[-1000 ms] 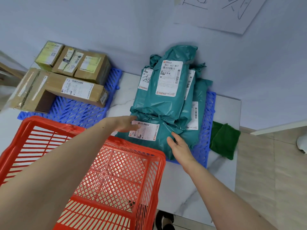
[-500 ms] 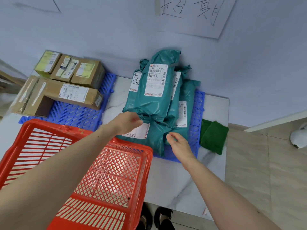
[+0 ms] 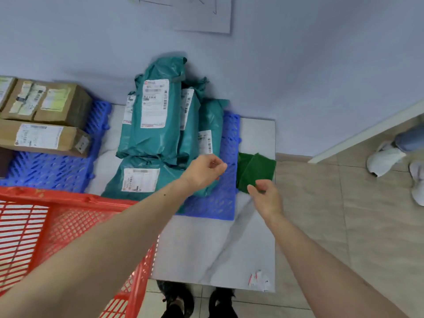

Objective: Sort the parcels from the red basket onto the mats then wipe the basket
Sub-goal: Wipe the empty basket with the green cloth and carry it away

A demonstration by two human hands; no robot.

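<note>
Now the red basket point(image 3: 68, 230) stands at the near left of the table point(image 3: 206, 249), and through its lattice I see no parcel in the part that is in view. The teal mailer bags point(image 3: 158, 125) lie piled on the right blue mat point(image 3: 227, 198), and the cardboard boxes point(image 3: 46, 120) sit on the left blue mat point(image 3: 55, 171), so the sorting looks finished and the wiping is the step that remains, as I judge it.

The right hand point(image 3: 266, 198) is at the near corner of the green cloth point(image 3: 255, 171), with its fingers bent around the edge; it seems to pinch the cloth, but the picture is too blurred there for me to say this with certainty. The left hand point(image 3: 204, 171) hovers above the teal pile with loosely curled fingers and holds nothing.

The cloth is folded and looks soft, light and limp. It will probably hang and unfold when lifted, so taking a bunched handful is better than one corner. The basket is stiff plastic, light, and open in many holes; I would steady it by the rim while wiping.
</note>
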